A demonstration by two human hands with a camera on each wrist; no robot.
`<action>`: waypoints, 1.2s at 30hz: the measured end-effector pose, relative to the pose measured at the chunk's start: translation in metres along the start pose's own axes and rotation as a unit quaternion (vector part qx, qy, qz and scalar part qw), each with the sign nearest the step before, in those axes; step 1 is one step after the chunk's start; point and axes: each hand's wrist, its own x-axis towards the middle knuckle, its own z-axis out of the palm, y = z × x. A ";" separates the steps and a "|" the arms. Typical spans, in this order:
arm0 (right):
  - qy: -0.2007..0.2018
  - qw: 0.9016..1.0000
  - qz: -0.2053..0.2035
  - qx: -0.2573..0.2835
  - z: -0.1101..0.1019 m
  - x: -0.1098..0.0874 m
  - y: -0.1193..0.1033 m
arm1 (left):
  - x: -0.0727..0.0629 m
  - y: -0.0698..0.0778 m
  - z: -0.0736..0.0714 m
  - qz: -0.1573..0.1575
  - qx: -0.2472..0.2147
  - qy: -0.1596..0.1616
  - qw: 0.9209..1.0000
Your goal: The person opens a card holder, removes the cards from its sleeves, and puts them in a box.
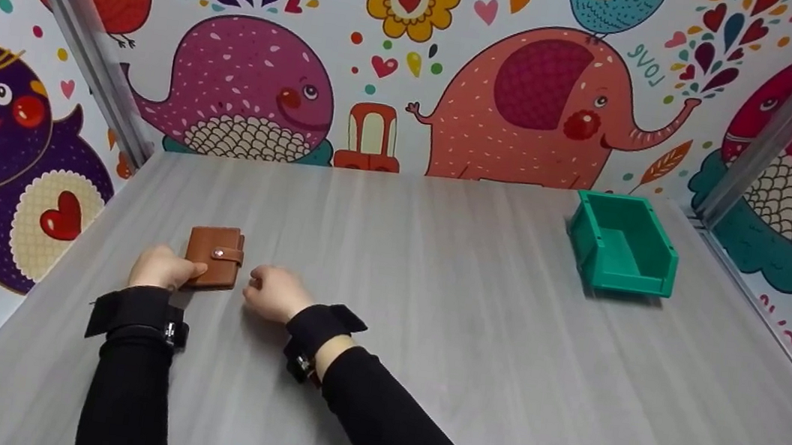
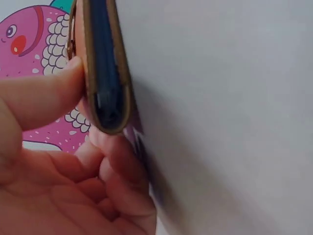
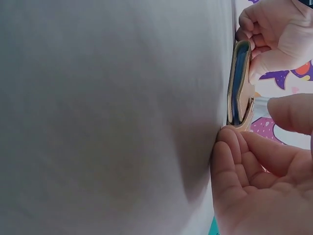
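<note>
A brown leather wallet [image 1: 207, 252] with a snap strap lies on the table at the left. My left hand [image 1: 160, 269] holds its left side, thumb on the top cover. In the left wrist view the folded spine of the wallet [image 2: 105, 68] faces the camera, with the thumb on one cover and the curled fingers by the other. Beside the strap side is my right hand [image 1: 275, 293], its fingers loosely bent and holding nothing. In the right wrist view its fingertips [image 3: 227, 134] come right at the wallet's edge, the thumb held apart.
A green plastic bin [image 1: 623, 281] stands toward the back right of the grey wood-grain table [image 1: 428, 332]. Walls with cartoon animals [image 1: 522, 117] rise behind and at both sides, with metal posts [image 1: 79, 32] in the corners.
</note>
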 end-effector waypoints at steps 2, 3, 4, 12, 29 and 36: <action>0.001 1.000 -0.011 0.002 0.000 0.000 0.001 | 0.000 0.000 -0.001 -0.001 -0.004 0.000 1.000; 0.001 1.000 -0.015 0.004 0.000 0.000 0.002 | -0.001 0.000 -0.002 -0.002 -0.008 -0.002 1.000; 0.001 1.000 -0.018 0.005 0.000 0.000 0.002 | -0.001 -0.001 -0.003 -0.002 -0.012 -0.003 1.000; -0.004 1.000 -0.024 0.008 -0.002 0.000 0.002 | -0.003 -0.004 -0.005 0.005 -0.096 -0.044 0.994; 0.037 0.995 -0.036 0.082 -0.038 -0.007 0.023 | -0.033 0.030 0.001 0.044 -0.212 -0.066 0.974; 0.045 0.994 -0.031 0.093 -0.057 -0.020 0.038 | -0.044 0.052 0.016 0.065 -0.238 -0.043 0.968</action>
